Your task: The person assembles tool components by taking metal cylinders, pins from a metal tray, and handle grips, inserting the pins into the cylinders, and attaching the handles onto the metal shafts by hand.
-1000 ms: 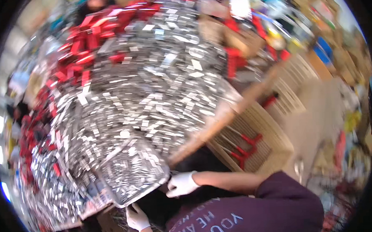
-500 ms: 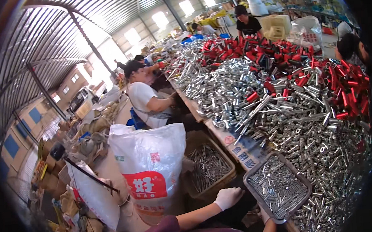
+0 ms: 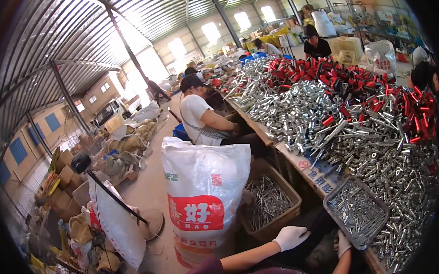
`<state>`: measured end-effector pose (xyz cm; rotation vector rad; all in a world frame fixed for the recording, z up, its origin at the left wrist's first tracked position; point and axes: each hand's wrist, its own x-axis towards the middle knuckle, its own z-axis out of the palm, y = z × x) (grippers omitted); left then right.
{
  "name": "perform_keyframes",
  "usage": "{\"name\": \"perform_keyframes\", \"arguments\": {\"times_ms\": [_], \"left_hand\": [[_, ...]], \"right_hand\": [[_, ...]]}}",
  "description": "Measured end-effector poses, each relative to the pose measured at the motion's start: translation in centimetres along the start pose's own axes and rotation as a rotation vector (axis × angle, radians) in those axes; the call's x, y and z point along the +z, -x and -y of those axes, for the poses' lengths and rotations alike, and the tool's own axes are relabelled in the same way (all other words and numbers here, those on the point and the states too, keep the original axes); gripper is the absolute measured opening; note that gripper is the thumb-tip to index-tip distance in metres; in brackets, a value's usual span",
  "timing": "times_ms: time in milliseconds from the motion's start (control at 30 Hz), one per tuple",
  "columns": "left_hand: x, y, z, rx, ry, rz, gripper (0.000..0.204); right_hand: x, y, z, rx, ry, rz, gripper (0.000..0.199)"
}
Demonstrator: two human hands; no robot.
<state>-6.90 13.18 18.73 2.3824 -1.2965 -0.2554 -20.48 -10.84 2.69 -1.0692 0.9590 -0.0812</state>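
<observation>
My left hand (image 3: 291, 238), in a white glove, hangs over dark cloth in front of me, its fingers curled in; whatever they may hold is hidden. At the near left edge of a grey plastic tray (image 3: 385, 209), my gloved right hand (image 3: 342, 243) grips the side, part of it tucked under the rim. Many small metal pins and tubes (image 3: 356, 212) lie in the tray. It rests at the table's edge against a large heap of silvery metal sleeves and bolts (image 3: 399, 166).
A tan bin (image 3: 294, 209) of long metal pieces stands left of the table edge (image 3: 299, 167). Beside it is a tall white woven sack (image 3: 206, 167). Red parts (image 3: 419, 111) cover the heap's far side. A person in white (image 3: 196, 108) sits along the table; others work beyond.
The view has swung left, so everything sits further right. My left hand's back now shows more. More of my right hand shows at the tray's edge.
</observation>
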Motion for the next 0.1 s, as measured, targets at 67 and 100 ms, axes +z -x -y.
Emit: {"name": "perform_keyframes", "arguments": {"times_ms": [67,100], "left_hand": [[0.5,0.4,0.2,0.018,0.072,-0.058,0.034],[0.7,0.9,0.4,0.019,0.080,-0.061,0.034]], "right_hand": [[0.2,2.1,1.9,0.036,0.015,-0.001,0.033],[0.1,1.8,1.6,0.016,0.008,0.000,0.035]]}}
